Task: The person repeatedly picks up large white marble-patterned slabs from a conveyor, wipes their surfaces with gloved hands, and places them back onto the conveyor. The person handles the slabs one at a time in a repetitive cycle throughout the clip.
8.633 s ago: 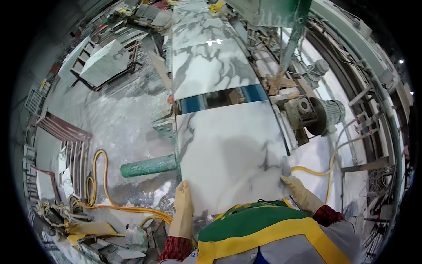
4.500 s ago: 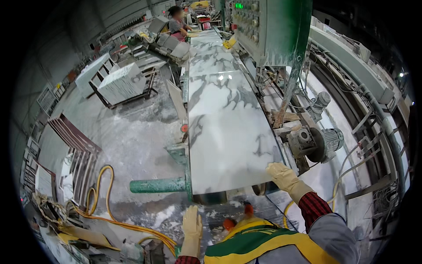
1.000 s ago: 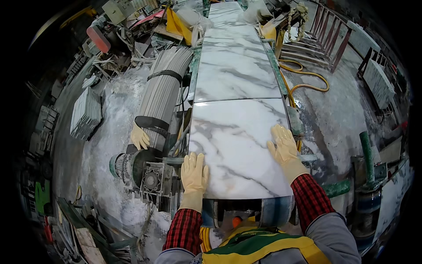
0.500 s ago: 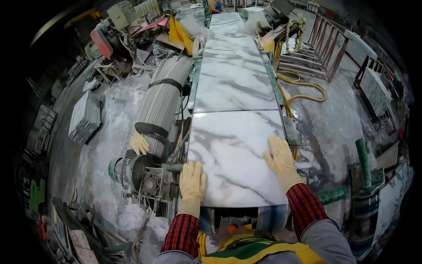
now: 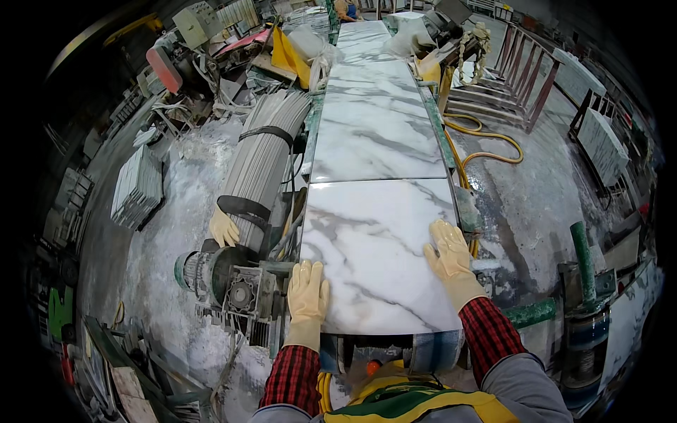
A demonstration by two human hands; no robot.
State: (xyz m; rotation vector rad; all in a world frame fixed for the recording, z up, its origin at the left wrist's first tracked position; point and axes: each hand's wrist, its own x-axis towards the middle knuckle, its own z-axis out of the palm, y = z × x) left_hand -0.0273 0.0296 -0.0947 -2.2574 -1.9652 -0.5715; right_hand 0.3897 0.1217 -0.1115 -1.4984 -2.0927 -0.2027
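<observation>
A white, grey-veined marble slab [image 5: 381, 247] lies flat right in front of me on a roller conveyor. My left hand [image 5: 307, 292], in a cream rubber glove, rests along the slab's left edge near its close corner, fingers stretched forward. On the opposite edge, my gloved right hand [image 5: 450, 254] lies farther up, its fingers extended and slightly spread on the surface. Neither hand is closed around anything. A second veined slab [image 5: 381, 127] lies beyond the first, with a thin dark seam between them. Blue-grey rollers [image 5: 436, 350] show below the near edge.
Left of the conveyor are a motor [image 5: 204, 273] and a strapped bundle of long grey strips [image 5: 261, 155], with a spare glove [image 5: 224, 227] on it. A yellow hose [image 5: 493, 154] and a metal rack [image 5: 518, 74] are at right. Another person [image 5: 347, 10] is at the far end.
The slabs and the seam between them have shifted very slightly toward me. Both my hands have moved the same small way, keeping their places on the edges.
</observation>
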